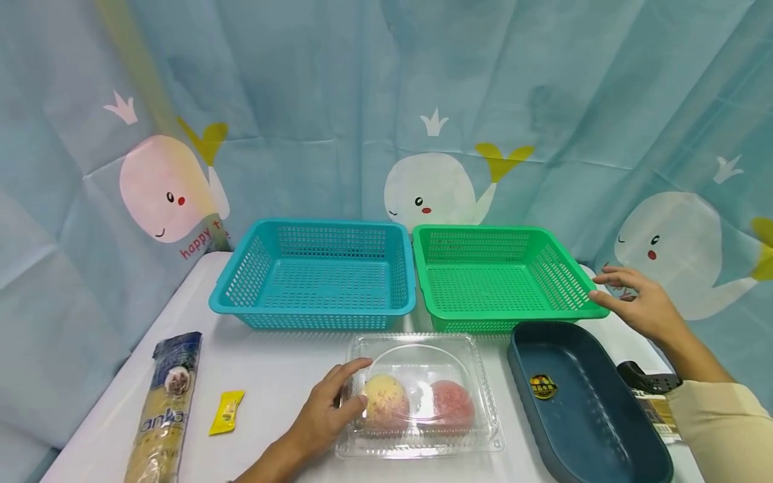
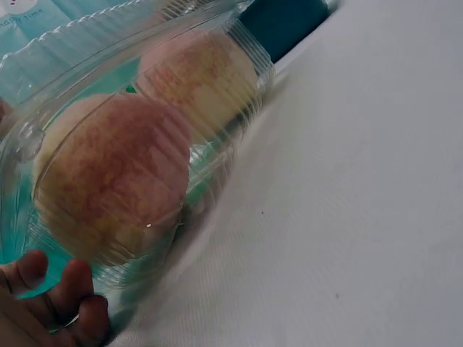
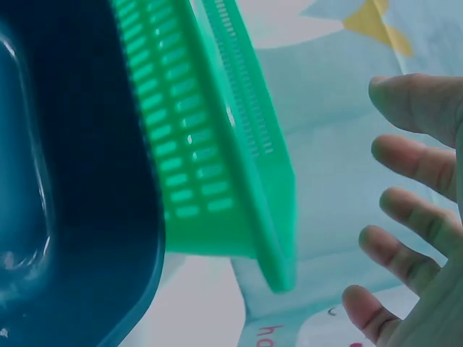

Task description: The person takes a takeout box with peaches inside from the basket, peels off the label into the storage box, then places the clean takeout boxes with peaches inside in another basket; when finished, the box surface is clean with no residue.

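Observation:
A clear plastic clamshell box [image 1: 423,355] lies on the table in front of me, lid down. Two round fruits that look like peaches show through it, one yellowish [image 1: 386,399] and one pinker [image 1: 453,406]. My left hand [image 1: 329,406] is at the box's left side, thumb and forefinger spread along its edge. In the left wrist view, its loosely bent fingers [image 2: 76,289] sit beside the box wall; firm contact is unclear. Beside the right rim of a green basket [image 1: 483,288], my right hand [image 1: 643,305] is raised with fingers spread. The right wrist view shows it holding nothing.
A blue basket [image 1: 314,275] stands left of the green one. A dark blue tray [image 1: 586,409] sits at right, with a black-handled item [image 1: 649,379] partly hidden behind it. A long plastic packet [image 1: 166,402] and a small yellow packet [image 1: 227,412] lie at left.

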Available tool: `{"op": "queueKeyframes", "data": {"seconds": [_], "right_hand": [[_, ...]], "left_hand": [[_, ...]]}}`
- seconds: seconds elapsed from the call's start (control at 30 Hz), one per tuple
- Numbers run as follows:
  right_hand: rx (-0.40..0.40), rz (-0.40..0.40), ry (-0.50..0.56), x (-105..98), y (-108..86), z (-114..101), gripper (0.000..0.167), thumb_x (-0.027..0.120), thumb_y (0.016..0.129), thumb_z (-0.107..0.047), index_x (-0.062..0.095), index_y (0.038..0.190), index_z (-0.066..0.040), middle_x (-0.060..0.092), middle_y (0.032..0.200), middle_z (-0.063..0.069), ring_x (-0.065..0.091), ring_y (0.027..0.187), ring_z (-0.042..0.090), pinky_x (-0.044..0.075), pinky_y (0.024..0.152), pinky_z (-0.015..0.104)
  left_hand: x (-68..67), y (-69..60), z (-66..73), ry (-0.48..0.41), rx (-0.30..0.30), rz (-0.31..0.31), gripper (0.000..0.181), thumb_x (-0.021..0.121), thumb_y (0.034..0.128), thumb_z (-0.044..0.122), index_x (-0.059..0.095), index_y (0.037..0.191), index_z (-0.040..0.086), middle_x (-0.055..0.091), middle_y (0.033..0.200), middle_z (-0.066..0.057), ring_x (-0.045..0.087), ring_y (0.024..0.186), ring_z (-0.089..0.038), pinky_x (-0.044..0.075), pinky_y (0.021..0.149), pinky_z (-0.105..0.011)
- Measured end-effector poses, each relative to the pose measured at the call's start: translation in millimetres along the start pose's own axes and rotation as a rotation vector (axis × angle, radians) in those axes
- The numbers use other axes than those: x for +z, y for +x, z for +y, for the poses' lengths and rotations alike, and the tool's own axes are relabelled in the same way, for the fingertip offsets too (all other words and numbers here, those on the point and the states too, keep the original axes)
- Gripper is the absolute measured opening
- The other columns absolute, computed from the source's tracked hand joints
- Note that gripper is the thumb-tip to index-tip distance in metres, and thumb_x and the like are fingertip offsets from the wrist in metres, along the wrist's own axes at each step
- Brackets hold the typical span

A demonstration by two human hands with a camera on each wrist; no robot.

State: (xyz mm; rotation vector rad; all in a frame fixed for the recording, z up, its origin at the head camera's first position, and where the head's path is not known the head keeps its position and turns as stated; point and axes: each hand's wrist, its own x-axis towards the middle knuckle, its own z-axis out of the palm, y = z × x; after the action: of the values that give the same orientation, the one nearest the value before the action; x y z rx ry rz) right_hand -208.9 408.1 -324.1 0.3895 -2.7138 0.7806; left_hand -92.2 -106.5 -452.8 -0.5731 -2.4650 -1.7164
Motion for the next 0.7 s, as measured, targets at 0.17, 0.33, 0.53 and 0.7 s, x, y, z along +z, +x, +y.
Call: {"op": "queueKeyframes", "data": {"seconds": [0.17,0.33,0.53,0.7], "right_hand": [[0.054,-0.051,0.000,1,1.8,10,0.043,0.065,0.092,-0.024,0.061,0.120,0.008,0.035,0.145,0.029,0.038,0.117,0.056,0.042,0.075,0.052],[0.130,-0.115,0.016,8,1.8,18,0.052,0.063,0.094,-0.031,0.057,0.123,0.011,0.023,0.152,0.028,0.018,0.130,0.059,0.031,0.082,0.073],[0.165,-0.155,0.000,16,0.1,26,0.056,0.062,0.094,-0.036,0.057,0.124,0.012,0.023,0.152,0.027,0.016,0.131,0.060,0.030,0.083,0.073],[0.155,-0.186,-0.029,24,-2.4,29,0.058,0.061,0.095,-0.036,0.057,0.123,0.014,0.027,0.149,0.029,0.024,0.126,0.061,0.034,0.085,0.071]], "left_hand": [[1.7,2.3,3.2,-0.039,-0.023,0.005,0.054,0.062,0.0861,0.013,0.052,0.139,0.019,0.053,0.109,-0.005,0.048,0.071,-0.015,0.046,0.055,-0.028],[0.6,4.7,10.0,-0.164,-0.069,0.001,0.052,0.060,0.0848,0.006,0.054,0.135,0.017,0.047,0.121,-0.015,0.047,0.053,-0.009,0.045,0.043,-0.025],[0.9,3.5,15.0,-0.290,-0.129,0.066,0.053,0.057,0.0817,-0.003,0.057,0.131,0.016,0.042,0.123,-0.020,0.034,0.034,-0.001,0.033,0.028,-0.021],[0.4,-0.6,20.8,-0.325,-0.110,0.119,0.053,0.054,0.0810,-0.010,0.056,0.130,0.010,0.049,0.054,-0.008,0.033,0.028,-0.002,0.034,0.024,-0.025]]}}
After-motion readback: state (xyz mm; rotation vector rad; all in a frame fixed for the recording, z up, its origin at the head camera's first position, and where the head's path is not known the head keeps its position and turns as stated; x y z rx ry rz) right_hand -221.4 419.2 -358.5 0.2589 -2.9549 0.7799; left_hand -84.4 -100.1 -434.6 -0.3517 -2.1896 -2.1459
